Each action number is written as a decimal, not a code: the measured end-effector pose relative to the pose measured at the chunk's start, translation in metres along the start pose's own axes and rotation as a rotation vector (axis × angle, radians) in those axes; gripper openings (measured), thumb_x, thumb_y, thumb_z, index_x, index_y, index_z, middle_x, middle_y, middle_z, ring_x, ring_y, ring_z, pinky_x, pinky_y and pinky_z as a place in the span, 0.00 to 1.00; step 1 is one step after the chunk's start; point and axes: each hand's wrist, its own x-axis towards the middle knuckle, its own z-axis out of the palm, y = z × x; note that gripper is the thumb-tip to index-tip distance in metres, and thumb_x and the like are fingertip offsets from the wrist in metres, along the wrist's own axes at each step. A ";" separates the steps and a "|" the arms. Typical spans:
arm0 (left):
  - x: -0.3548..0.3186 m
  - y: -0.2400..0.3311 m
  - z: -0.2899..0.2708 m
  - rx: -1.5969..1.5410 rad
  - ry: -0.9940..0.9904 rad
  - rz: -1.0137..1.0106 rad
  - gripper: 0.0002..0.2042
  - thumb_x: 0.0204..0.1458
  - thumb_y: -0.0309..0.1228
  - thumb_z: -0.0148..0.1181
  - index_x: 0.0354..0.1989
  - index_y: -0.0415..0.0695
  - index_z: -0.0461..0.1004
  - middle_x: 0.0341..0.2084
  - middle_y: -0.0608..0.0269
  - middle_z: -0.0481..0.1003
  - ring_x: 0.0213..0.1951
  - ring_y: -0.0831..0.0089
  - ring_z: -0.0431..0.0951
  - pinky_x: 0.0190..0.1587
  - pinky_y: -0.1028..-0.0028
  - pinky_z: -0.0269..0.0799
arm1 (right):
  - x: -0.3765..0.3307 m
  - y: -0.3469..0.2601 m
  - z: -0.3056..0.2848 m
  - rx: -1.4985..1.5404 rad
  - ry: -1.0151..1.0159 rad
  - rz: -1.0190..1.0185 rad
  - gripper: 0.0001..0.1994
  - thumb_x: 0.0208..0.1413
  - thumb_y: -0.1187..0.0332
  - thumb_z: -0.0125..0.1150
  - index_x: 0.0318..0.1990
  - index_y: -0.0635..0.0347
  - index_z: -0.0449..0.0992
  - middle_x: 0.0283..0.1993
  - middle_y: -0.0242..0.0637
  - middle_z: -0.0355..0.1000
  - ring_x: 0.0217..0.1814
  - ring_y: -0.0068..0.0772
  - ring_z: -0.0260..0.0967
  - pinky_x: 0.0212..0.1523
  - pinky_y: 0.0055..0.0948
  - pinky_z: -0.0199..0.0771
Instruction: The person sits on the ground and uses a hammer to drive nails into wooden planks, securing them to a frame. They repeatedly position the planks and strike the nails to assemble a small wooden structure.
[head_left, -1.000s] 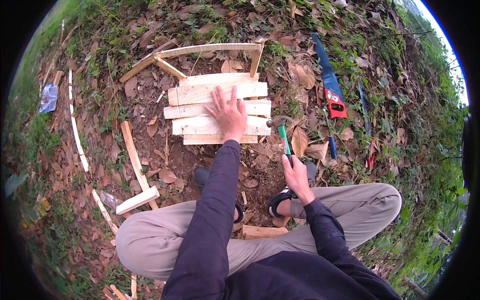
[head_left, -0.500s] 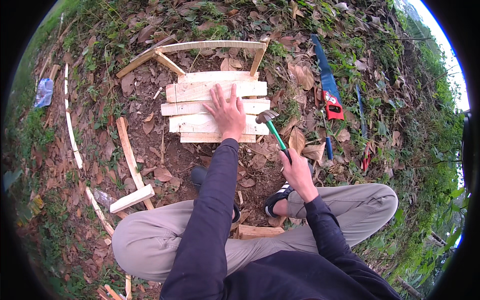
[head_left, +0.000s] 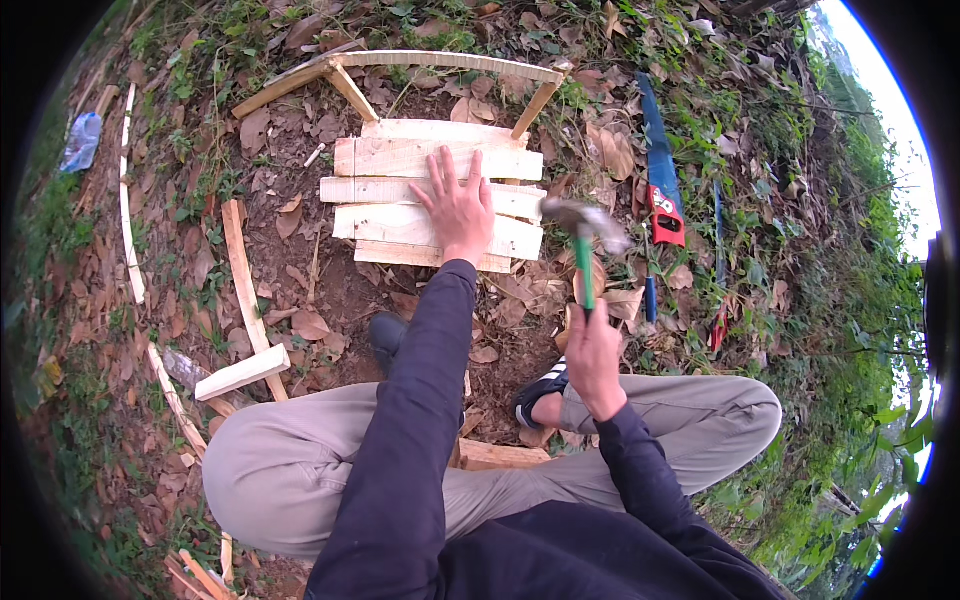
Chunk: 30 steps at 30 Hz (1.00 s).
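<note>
My left hand [head_left: 459, 208] lies flat with fingers spread on a small wooden frame made of pale slats [head_left: 395, 221]. Its fingertips reach the upper slats. Two uprights and a long bowed strip [head_left: 450, 62] rise from the frame's far side. In my right hand [head_left: 594, 360] is a claw hammer [head_left: 585, 262] with a green and black handle. The hammer's head, smeared by motion, is raised just right of the slats and apart from them. Fingers of the right hand wrap round the lower handle.
To the right lie a handsaw [head_left: 662, 165] with a red handle, a blue-handled tool [head_left: 650, 297] and another red-handled blade [head_left: 719, 270]. Leftward are long wood strips [head_left: 245, 270], a short block [head_left: 242, 373] and a plastic bottle [head_left: 82, 142]. A wood piece [head_left: 500, 456] rests between my legs.
My right hand has lifted the hammer and swung its head up and to the right, away from the slats' edge. The left hand still presses on the slats. The view has shifted slightly.
</note>
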 end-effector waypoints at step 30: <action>0.022 -0.004 0.001 -0.014 -0.063 -0.024 0.22 0.65 0.44 0.46 0.68 0.66 0.65 0.73 0.51 0.52 0.75 0.49 0.45 0.70 0.32 0.36 | -0.015 -0.003 0.032 0.016 0.014 -0.056 0.10 0.64 0.68 0.57 0.37 0.60 0.63 0.20 0.51 0.69 0.21 0.59 0.69 0.22 0.53 0.65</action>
